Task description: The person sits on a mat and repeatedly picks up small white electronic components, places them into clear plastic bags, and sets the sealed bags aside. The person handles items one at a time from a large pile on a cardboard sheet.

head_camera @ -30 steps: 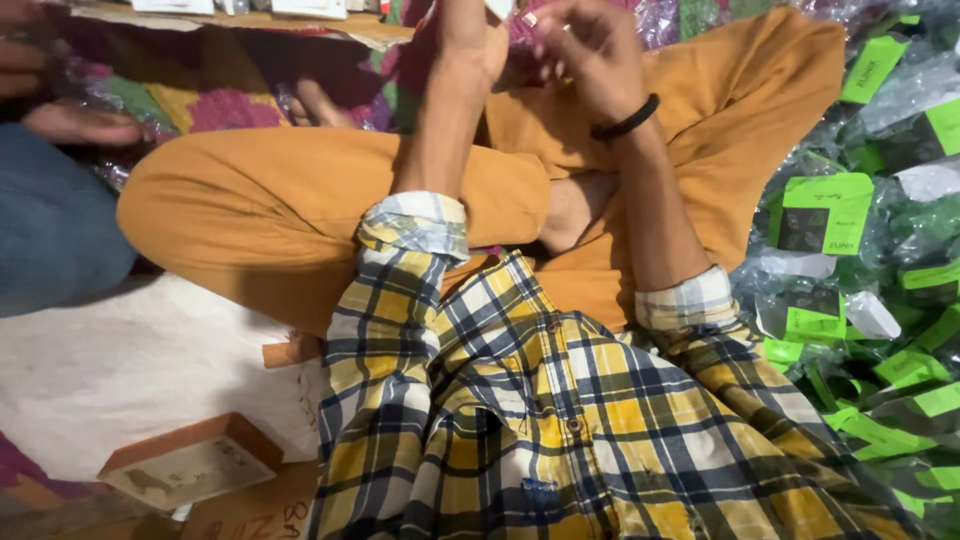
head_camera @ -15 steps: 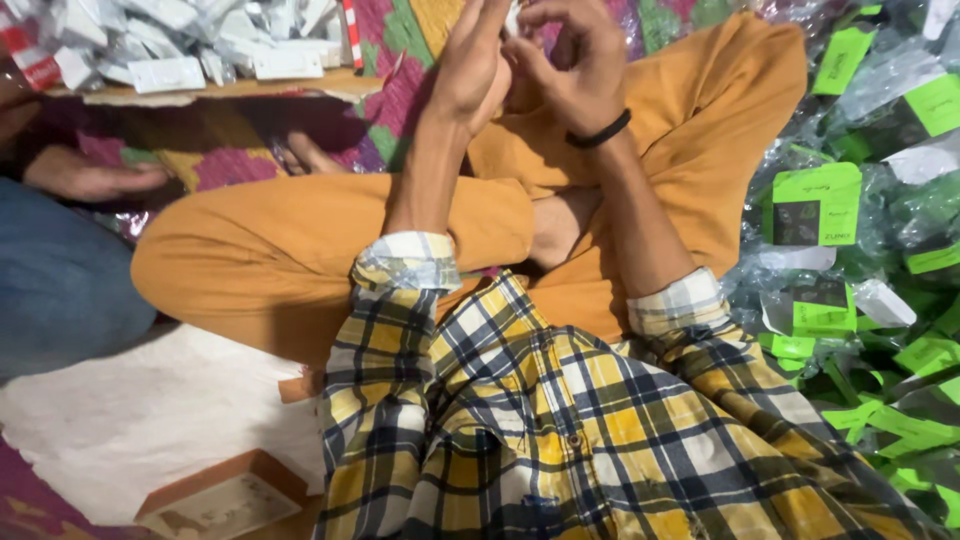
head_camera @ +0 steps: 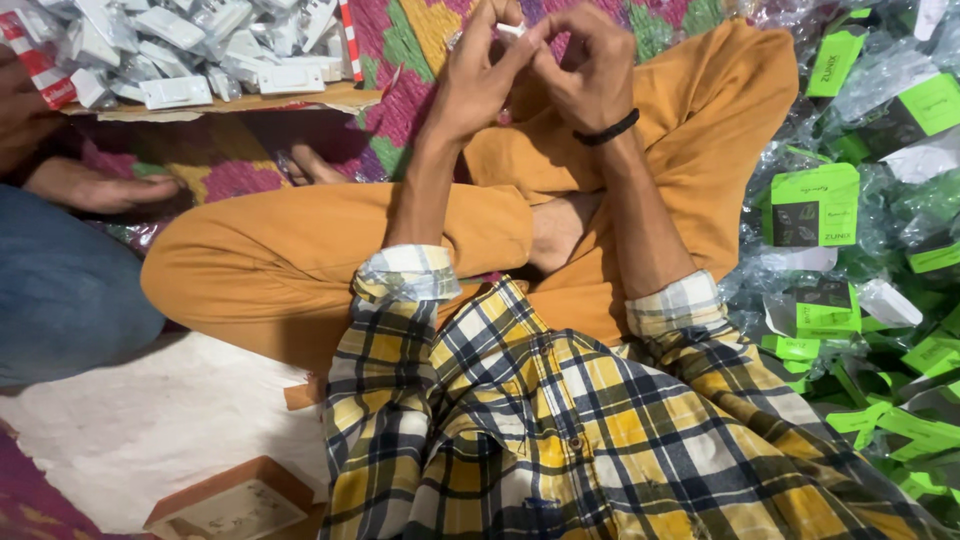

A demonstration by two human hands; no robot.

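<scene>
Clearly a floor scene, told line by line:

Left hand: the left hand (head_camera: 478,75) is raised near the top edge, fingers pinched on a small white part (head_camera: 512,29).
Right hand: the right hand (head_camera: 590,70) faces it, fingers curled and closed around the same small white part, which sits between the two sets of fingertips (too small to tell its shape); a black band (head_camera: 612,128) circles the wrist.
Clothing: soft yellow, white and dark plaid shirt (head_camera: 560,420) with rolled cuffs; smooth mustard trousers (head_camera: 300,260) over crossed legs.
Packets: a heap of crinkly clear plastic packets with green cards (head_camera: 815,205) lies at the person's right, glossy and crumpled.
White pieces: a pile of hard white plastic pieces (head_camera: 180,45) rests on a flat cardboard sheet (head_camera: 250,103) at upper left.
Box: a small cardboard box (head_camera: 235,500) with a pale top lies at the lower left, on a white cloth (head_camera: 150,420).
Change: compared with half a second ago, the view has tipped down, so both hands and the white pile show lower in the picture; the grip looks the same.
Surface: a woven mat (head_camera: 400,60) in pink, green and yellow covers the floor.
Neighbour: another person's hand (head_camera: 95,185) and blue-clad leg (head_camera: 60,290) are at far left.
</scene>
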